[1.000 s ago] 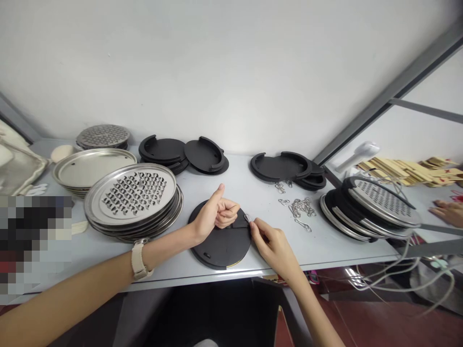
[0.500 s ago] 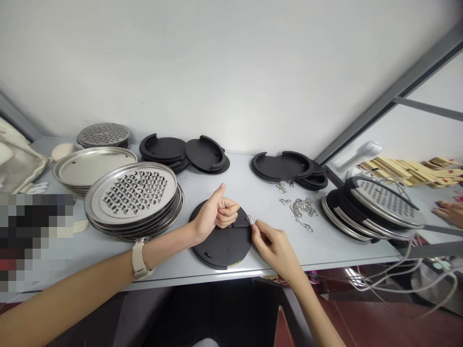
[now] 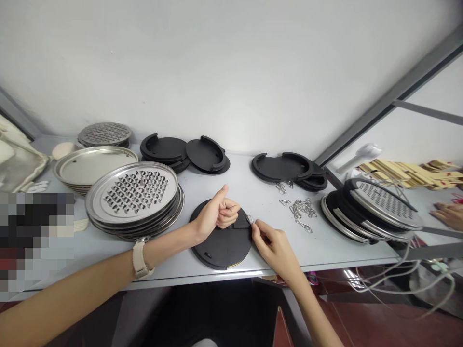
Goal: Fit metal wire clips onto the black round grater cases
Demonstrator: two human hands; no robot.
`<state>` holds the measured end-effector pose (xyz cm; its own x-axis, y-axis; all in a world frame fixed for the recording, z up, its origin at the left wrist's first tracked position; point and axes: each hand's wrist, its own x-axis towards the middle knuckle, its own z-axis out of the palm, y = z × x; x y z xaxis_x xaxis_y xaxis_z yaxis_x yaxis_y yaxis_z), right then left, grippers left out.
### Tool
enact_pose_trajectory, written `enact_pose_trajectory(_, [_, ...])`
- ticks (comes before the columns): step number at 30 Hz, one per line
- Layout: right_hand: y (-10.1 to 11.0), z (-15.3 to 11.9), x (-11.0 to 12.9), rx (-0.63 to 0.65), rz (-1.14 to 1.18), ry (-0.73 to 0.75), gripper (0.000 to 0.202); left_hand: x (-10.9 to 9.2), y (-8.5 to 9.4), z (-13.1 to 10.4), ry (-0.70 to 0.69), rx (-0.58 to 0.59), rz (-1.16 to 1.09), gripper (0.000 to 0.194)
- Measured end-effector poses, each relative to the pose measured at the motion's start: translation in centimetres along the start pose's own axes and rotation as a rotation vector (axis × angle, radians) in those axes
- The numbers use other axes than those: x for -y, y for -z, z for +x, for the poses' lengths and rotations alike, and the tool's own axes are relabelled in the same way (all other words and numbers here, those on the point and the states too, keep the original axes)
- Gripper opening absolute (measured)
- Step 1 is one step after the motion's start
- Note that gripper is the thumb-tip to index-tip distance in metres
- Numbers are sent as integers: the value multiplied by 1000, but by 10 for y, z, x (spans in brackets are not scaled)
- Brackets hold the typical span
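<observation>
A round black disc (image 3: 224, 248) lies flat near the front edge of the table. Over its upper part is my left hand (image 3: 221, 212), fingers curled into a fist and thumb pointing up; nothing shows in it. At the disc's right rim, my right hand (image 3: 271, 243) pinches a small silver snap hook (image 3: 250, 219) between thumb and forefinger. The hook's wire loop sticks out toward the disc. More loose snap hooks (image 3: 302, 208) are scattered to the right, beyond my right hand.
Stacked metal grater plates (image 3: 133, 193) and shallow metal plates (image 3: 96, 166) stand at left. Black rimmed discs (image 3: 162, 148) and another group of black trays (image 3: 282, 166) lie along the wall. Assembled graters (image 3: 387, 202) sit right, near another person's hand (image 3: 448, 214).
Almost nothing differs. Both hands keep their pose and place over the black disc, and the view shifts very slightly.
</observation>
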<state>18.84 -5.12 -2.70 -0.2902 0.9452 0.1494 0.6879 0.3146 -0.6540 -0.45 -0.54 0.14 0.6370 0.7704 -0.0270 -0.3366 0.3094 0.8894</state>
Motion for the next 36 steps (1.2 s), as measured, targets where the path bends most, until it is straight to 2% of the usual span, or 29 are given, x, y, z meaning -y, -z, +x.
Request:
enact_pose_trajectory(8, [1, -1, 2, 11, 11, 18, 32, 0, -6, 0, -13, -91, 147, 45])
enact_pose_trajectory(22, [0, 0, 0, 16, 26, -2, 32, -1, -5, -1, -25, -84, 159, 44])
enact_pose_trajectory(25, [0, 0, 0, 22, 29, -4, 32, 0, -7, -3, -76, -78, 317, 41])
enact_pose_trajectory(30, [0, 0, -1, 24, 31, -1, 33, 3, -8, -5, -203, -67, 790, 34])
enact_pose_trajectory(36, [0, 0, -1, 31, 35, -3, 33, 3, -8, -6, -162, -38, 966, 26])
